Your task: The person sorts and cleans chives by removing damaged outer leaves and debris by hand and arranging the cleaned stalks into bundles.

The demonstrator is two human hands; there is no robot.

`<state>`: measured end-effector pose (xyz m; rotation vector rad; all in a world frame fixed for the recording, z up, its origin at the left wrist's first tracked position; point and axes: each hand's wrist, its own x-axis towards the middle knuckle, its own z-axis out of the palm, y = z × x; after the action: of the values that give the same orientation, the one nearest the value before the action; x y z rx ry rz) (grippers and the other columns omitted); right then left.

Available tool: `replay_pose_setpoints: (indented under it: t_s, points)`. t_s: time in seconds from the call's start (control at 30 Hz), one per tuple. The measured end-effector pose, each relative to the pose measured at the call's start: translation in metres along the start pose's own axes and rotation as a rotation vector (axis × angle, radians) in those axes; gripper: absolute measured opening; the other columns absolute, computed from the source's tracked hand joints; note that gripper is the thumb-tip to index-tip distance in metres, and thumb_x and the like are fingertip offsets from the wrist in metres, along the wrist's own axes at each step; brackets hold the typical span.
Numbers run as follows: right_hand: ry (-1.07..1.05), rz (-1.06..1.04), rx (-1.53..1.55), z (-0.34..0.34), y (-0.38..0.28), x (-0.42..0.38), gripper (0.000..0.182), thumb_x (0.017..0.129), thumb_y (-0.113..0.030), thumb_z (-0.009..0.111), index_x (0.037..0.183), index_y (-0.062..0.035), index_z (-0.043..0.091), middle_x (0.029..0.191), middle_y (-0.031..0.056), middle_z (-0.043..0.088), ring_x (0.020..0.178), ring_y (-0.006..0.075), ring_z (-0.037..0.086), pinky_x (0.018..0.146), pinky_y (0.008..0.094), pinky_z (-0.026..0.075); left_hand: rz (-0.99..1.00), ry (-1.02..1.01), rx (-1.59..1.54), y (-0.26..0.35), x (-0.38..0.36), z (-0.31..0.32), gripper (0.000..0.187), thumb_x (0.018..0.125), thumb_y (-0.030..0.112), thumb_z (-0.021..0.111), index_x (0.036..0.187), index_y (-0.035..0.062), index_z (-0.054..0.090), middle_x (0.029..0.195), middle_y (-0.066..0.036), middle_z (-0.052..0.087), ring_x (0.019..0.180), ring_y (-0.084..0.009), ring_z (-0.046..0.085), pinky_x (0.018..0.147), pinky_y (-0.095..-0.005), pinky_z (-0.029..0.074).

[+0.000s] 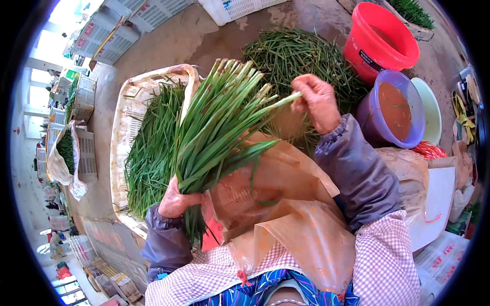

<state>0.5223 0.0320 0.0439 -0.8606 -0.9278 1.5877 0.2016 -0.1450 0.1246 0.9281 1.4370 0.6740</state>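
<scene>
My left hand [176, 200] is wrapped round a thick bunch of garlic chives [217, 127], low on its leafy part. Pale cut ends of the bunch fan out up and to the right. My right hand [317, 102] has its fingers pinched on the end of one chive stalk [283, 103] that sticks out from the bunch. Left of the bunch, a dirty white plastic crate [118, 153] holds more chives [153, 148]. Behind my right hand, a loose heap of green leaves [301, 56] lies on the floor. A brownish plastic apron [301, 224] covers my lap.
A red bucket [365, 48] stands at the upper right. Beside it are a purple bucket [372, 112] with brown water and a pale green tub [432, 109]. White crates [104, 38] line the back left. A white board [440, 204] lies on my right.
</scene>
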Motion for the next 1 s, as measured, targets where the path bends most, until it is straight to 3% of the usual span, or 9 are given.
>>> replay_pose_setpoints:
  t_s: [0.13, 0.17, 0.23, 0.33, 0.43, 0.57, 0.8, 0.97, 1.0]
  points:
    - [0.117, -0.322, -0.060, 0.021, -0.046, -0.018, 0.008, 0.094, -0.008, 0.059, 0.094, -0.0004, 0.062, 0.073, 0.0045, 0.061, 0.061, 0.0102, 0.056, 0.056, 0.0234, 0.048, -0.019, 0.009, -0.035, 0.003, -0.001, 0.002, 0.044, 0.061, -0.013, 0.065, 0.104, -0.0037, 0.062, 0.083, -0.008, 0.063, 0.065, -0.0179, 0.062, 0.058, -0.0296, 0.050]
    - [0.093, -0.440, -0.166, 0.031, -0.054, -0.024, 0.007, 0.093, -0.007, 0.060, 0.095, -0.0005, 0.062, 0.074, 0.0048, 0.062, 0.062, 0.0106, 0.057, 0.056, 0.0236, 0.047, -0.078, -0.033, -0.013, 0.001, -0.001, -0.004, 0.056, 0.063, -0.015, 0.068, 0.117, -0.0008, 0.057, 0.100, -0.005, 0.065, 0.083, -0.0135, 0.061, 0.069, -0.0287, 0.052]
    - [0.046, -0.682, -0.376, 0.056, -0.071, -0.035, 0.008, 0.091, -0.006, 0.062, 0.097, -0.0007, 0.063, 0.075, 0.0052, 0.062, 0.063, 0.0113, 0.057, 0.055, 0.0240, 0.046, -0.043, -0.021, 0.006, -0.004, 0.001, -0.004, 0.057, 0.063, -0.014, 0.068, 0.117, -0.0009, 0.057, 0.100, -0.005, 0.065, 0.084, -0.0135, 0.061, 0.071, -0.0287, 0.052]
    - [-0.049, -1.054, -1.019, 0.072, -0.091, -0.028, 0.010, 0.082, -0.004, 0.067, 0.091, -0.0055, 0.068, 0.088, 0.0049, 0.064, 0.080, 0.0199, 0.060, 0.081, 0.0323, 0.045, 0.050, 0.019, 0.087, -0.008, 0.002, -0.001, 0.061, 0.062, -0.012, 0.068, 0.120, 0.0001, 0.056, 0.101, -0.004, 0.064, 0.088, -0.0131, 0.059, 0.076, -0.0284, 0.050]
    - [-0.088, -1.144, -1.251, 0.083, -0.083, -0.010, 0.012, 0.074, -0.012, 0.072, 0.085, -0.0090, 0.069, 0.089, 0.0041, 0.063, 0.086, 0.0244, 0.059, 0.090, 0.0392, 0.040, 0.198, 0.051, 0.127, -0.006, 0.001, 0.011, 0.063, 0.061, -0.010, 0.066, 0.122, 0.0007, 0.054, 0.103, -0.004, 0.063, 0.091, -0.0136, 0.057, 0.080, -0.0292, 0.049]
    - [-0.248, -1.091, -1.375, 0.081, -0.062, 0.003, 0.015, 0.070, -0.017, 0.073, 0.081, -0.0099, 0.067, 0.085, 0.0039, 0.060, 0.085, 0.0243, 0.058, 0.089, 0.0398, 0.041, 0.210, 0.123, 0.165, -0.014, 0.001, 0.012, 0.063, 0.062, -0.008, 0.065, 0.123, 0.0001, 0.053, 0.105, -0.006, 0.062, 0.093, -0.0148, 0.057, 0.082, -0.0300, 0.048]
    - [-0.475, -1.035, -1.135, 0.068, -0.062, 0.010, 0.018, 0.071, -0.013, 0.073, 0.087, -0.0070, 0.066, 0.086, 0.0071, 0.059, 0.083, 0.0285, 0.057, 0.080, 0.0389, 0.046, 0.218, 0.088, 0.180, -0.011, 0.003, 0.010, 0.067, 0.063, -0.009, 0.063, 0.129, 0.0002, 0.050, 0.108, -0.007, 0.062, 0.095, -0.0148, 0.058, 0.084, -0.0291, 0.048]
    - [-0.602, -0.725, -0.879, 0.064, -0.068, 0.013, 0.012, 0.081, -0.005, 0.067, 0.091, -0.0006, 0.066, 0.089, 0.0102, 0.065, 0.085, 0.0228, 0.061, 0.076, 0.0324, 0.049, 0.232, 0.053, 0.224, -0.013, 0.002, 0.012, 0.076, 0.066, -0.014, 0.064, 0.137, 0.0021, 0.042, 0.121, -0.006, 0.060, 0.108, -0.0131, 0.055, 0.093, -0.0293, 0.044]
    - [-0.621, -0.629, -0.810, 0.062, -0.068, 0.013, 0.013, 0.081, -0.006, 0.067, 0.092, -0.0011, 0.066, 0.088, 0.0111, 0.065, 0.084, 0.0262, 0.061, 0.075, 0.0337, 0.049, 0.230, 0.061, 0.226, -0.013, 0.002, 0.013, 0.076, 0.066, -0.014, 0.064, 0.137, 0.0021, 0.042, 0.121, -0.006, 0.060, 0.108, -0.0132, 0.055, 0.093, -0.0291, 0.044]
